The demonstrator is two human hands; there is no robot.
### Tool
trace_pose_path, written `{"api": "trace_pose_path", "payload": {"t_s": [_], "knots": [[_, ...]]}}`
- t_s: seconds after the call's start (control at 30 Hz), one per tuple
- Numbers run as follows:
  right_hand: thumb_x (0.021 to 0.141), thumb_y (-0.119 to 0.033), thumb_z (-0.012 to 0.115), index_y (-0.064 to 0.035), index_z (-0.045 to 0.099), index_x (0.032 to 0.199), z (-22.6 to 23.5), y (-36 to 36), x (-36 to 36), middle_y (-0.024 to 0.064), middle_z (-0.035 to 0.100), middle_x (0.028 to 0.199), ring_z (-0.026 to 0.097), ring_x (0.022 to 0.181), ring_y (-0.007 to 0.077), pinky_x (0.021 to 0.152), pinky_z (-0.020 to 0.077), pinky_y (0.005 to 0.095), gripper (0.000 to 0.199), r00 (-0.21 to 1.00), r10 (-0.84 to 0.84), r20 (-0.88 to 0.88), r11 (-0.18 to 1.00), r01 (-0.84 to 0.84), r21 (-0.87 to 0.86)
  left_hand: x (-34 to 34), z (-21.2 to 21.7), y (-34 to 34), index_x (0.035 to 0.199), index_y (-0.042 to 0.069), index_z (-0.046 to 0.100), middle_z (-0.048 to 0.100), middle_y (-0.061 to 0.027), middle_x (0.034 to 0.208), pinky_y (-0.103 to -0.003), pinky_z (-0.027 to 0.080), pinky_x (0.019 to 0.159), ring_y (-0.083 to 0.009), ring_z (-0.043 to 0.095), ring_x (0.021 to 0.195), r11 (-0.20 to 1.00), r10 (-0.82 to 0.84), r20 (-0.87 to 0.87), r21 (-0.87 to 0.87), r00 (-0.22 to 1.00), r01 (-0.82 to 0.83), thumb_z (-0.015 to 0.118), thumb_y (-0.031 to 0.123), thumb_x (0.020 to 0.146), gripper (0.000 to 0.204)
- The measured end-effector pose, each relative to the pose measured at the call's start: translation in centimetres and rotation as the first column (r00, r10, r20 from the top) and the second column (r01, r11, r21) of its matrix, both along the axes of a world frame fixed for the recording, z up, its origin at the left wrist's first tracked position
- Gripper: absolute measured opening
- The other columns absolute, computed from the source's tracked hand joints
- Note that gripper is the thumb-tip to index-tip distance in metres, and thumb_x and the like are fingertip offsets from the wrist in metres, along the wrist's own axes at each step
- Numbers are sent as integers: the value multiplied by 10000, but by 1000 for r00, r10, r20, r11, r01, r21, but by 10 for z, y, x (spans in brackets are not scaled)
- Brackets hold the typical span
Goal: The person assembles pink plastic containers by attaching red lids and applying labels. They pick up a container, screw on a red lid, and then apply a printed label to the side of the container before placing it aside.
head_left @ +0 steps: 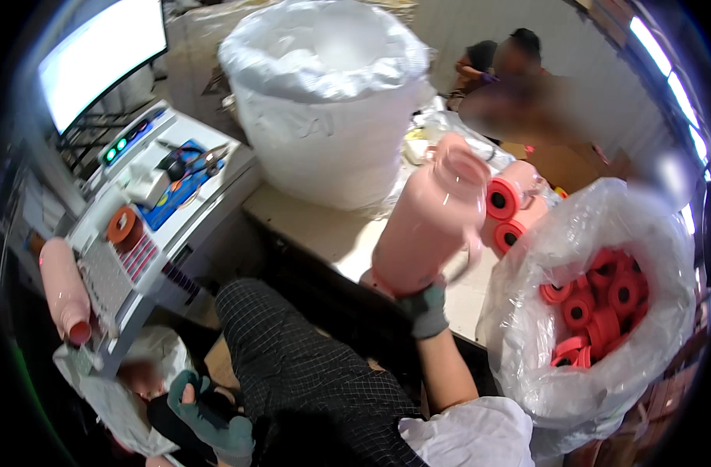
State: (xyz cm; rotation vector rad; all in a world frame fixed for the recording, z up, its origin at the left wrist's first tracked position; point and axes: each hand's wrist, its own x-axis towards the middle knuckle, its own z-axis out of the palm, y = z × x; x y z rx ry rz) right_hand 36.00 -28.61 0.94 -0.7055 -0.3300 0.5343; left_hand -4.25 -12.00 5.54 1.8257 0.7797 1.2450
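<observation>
My right hand (427,307), in a grey-green glove, grips the lower end of a large pink bottle (425,226) with a side handle. The bottle leans to the right, its neck up, over the pale tabletop. Two more pink bottles lie just beyond it, their red ends (502,199) with dark centres facing me. Down at the lower left, my left hand (215,420), gloved alike, is beside my leg with its fingers loosely curved and apart. I see nothing held in it. A bag-lined container (99,397) stands close to that hand.
At right, a plastic-lined bin (519,342) holds several red ring-shaped parts (604,311). A big white lined barrel (316,140) stands behind the table (309,222). To the left are a machine (235,167) with tools, a screen (103,58) and another pink bottle (64,288). Someone (519,62) sits farther back.
</observation>
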Motion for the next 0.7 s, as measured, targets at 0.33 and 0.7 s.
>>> {"api": "trace_pose_path", "payload": {"t_s": [0.33,0.7], "knots": [[996,-434,727,-143,687,988,101,-60,169,-23,622,845,608,741,169,726,522,298,293,928,-371,-26,918,371,139,43,-6,20,1485,31,465,568,-139,1346,-266,471,640,-138,528,835,956,-292,-123,-52,948,288,745,107,950,609],[622,-728,877,66,201,1598,147,-225,213,265,309,1602,348,1472,411,1160,388,505,1428,235,-482,844,-677,511,-529,77,12,8,1454,16,507,553,-136,1396,-377,402,1118,-262,514,1286,854,-501,-354,-52,790,518,794,135,928,611]]}}
